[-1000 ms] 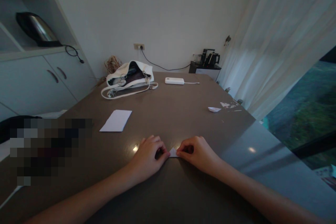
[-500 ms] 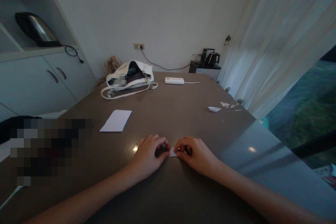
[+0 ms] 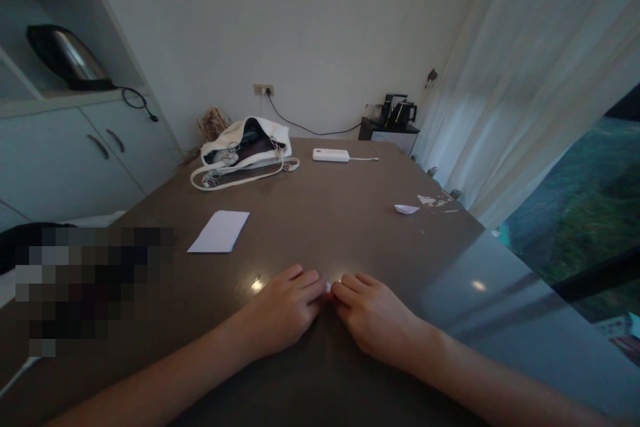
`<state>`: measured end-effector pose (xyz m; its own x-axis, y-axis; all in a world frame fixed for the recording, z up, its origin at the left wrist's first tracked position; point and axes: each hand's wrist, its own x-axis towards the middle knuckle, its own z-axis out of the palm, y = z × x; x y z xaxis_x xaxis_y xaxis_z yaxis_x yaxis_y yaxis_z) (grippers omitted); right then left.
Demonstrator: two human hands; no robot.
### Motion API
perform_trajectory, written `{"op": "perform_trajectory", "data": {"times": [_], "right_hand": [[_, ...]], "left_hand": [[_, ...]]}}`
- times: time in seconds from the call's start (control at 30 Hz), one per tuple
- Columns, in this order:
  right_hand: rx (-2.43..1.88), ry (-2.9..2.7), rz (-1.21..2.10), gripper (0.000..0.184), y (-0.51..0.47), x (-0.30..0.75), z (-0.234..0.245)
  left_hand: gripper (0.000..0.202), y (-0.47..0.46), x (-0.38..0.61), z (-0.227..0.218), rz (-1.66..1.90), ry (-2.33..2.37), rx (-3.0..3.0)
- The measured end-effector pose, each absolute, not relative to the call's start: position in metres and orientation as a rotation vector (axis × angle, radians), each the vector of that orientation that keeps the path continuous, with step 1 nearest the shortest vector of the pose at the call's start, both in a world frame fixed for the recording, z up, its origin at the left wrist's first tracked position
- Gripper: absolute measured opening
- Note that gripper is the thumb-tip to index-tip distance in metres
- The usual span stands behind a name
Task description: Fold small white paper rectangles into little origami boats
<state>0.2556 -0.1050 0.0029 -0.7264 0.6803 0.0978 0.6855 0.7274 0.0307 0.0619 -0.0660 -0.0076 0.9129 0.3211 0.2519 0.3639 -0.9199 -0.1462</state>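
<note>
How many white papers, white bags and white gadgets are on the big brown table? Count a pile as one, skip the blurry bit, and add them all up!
Paper pile: 1
Little papers: 2 (one between the left hand and right hand, one farther off)
Bag: 1
Gadget: 1
Total: 5

The table (image 3: 320, 227) bears a bag (image 3: 267, 131) at eleven o'clock, power bank (image 3: 331, 155) at twelve, folded paper (image 3: 406, 209) at three, sheets (image 3: 219, 232) at nine.
</note>
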Motion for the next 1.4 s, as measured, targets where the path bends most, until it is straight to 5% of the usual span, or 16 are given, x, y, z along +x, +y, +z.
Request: {"op": "perform_trajectory", "data": {"times": [0.8,1.4], "right_hand": [[-1.303,-2.765,-0.035,0.011,-0.098,0.264,0.014],[-1.115,-2.856,0.111,0.029,-0.103,0.265,0.015]], "left_hand": [[0.014,-0.052,0.040,0.008,-0.257,-0.491,-3.133],[0.020,-0.046,0.034,0.008,-0.284,-0.489,-3.162]]}}
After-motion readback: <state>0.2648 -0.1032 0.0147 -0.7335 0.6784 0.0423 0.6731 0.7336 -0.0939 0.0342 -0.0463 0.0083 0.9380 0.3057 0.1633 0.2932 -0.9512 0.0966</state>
